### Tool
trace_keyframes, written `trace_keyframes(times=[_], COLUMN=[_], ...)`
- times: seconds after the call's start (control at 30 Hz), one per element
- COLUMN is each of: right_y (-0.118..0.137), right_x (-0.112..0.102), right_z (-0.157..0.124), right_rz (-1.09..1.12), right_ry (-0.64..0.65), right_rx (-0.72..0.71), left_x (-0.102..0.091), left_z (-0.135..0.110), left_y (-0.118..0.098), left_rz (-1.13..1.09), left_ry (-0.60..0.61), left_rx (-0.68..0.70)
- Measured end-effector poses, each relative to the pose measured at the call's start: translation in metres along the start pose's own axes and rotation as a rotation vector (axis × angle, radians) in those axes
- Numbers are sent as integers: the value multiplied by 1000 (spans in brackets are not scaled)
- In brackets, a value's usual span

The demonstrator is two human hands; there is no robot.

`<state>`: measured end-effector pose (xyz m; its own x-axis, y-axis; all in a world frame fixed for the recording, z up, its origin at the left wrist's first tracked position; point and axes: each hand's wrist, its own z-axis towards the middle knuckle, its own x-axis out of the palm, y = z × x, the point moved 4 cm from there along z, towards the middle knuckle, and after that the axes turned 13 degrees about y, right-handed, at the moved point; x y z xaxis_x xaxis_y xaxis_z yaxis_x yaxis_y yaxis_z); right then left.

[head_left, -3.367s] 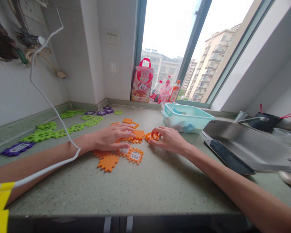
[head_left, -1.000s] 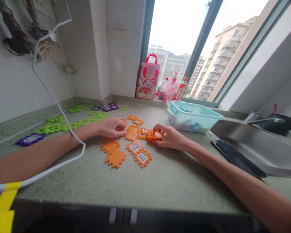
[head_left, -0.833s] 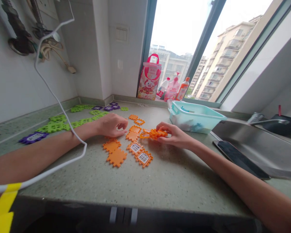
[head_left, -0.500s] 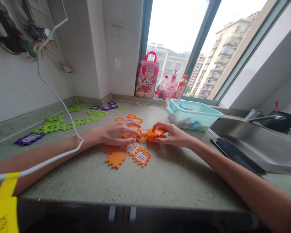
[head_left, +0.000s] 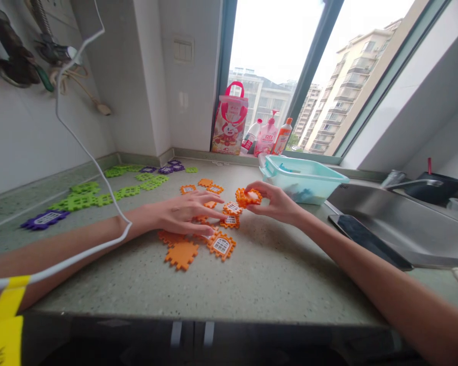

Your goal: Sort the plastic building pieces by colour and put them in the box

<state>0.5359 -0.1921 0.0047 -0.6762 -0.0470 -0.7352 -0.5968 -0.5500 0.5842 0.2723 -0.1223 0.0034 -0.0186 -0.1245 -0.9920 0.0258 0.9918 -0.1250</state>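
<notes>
Several orange toothed puzzle tiles (head_left: 182,253) lie in a cluster on the speckled green counter (head_left: 252,274), some with white window prints (head_left: 222,245). My left hand (head_left: 183,213) rests flat on the cluster, fingers stretched out over the tiles. My right hand (head_left: 277,203) is lifted a little above the counter and pinches one orange tile (head_left: 247,196) between thumb and fingers. Two small window tiles (head_left: 231,214) lie just below that lifted tile.
A teal plastic tub (head_left: 303,179) stands right of my right hand. A dark phone (head_left: 368,240) lies by the steel sink (head_left: 400,223). Green tiles (head_left: 99,195) and purple tiles (head_left: 41,219) spread at left. A white cable (head_left: 87,152) hangs over my left arm. Bottles (head_left: 269,137) and a bag (head_left: 229,124) sit at the window.
My right hand has lifted an orange tile off the cluster, up and to the right. My left hand has spread flat over the remaining tiles.
</notes>
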Motion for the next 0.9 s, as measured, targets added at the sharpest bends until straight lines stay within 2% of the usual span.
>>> trace_keyframes(times=[0.13, 0.23, 0.47, 0.57, 0.7, 0.8, 0.9], right_y=[-4, -9, -22, -24, -18, -15, -17], right_x=[22, 31, 14, 8, 14, 22, 23], right_z=[11, 16, 5, 1, 6, 12, 12], right_rz=[-12, -25, -155, -155, -123, -194, -286], right_ry=[33, 101, 143, 99, 23, 82, 121], right_rx=[-30, 4, 142, 151, 103, 120, 198], left_x=[2, 1, -6, -6, -4, -3, -6], left_z=[2, 2, 1, 1, 1, 0, -4], left_y=[0, 2, -4, -6, -5, -2, 9], left_rz=[2, -1, -6, 5, 18, -7, -28], left_ry=[19, 13, -33, -21, -21, -56, -112], left_rx=[-1, -6, 53, 73, 64, 38, -7])
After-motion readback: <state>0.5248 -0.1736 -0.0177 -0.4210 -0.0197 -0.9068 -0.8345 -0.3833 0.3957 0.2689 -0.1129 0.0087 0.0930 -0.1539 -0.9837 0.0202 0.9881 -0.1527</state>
